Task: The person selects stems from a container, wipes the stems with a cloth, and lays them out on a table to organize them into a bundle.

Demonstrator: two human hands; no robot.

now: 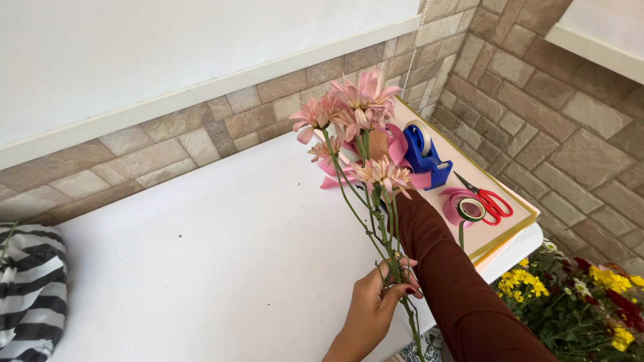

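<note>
At the counter's [201, 268] near edge the left hand [376, 305] is clenched around the green stems of a bunch of pink flowers [359, 114], which rise tilted above the white top. The right arm, in a dark red sleeve [449, 268], reaches past the stems toward the far right corner; the right hand is hidden behind the blooms, so its grip cannot be told. Near that corner, on a pale board [510, 194], lie a blue tape dispenser [424, 157], pink ribbon [456, 201] and red scissors [493, 201]
</note>
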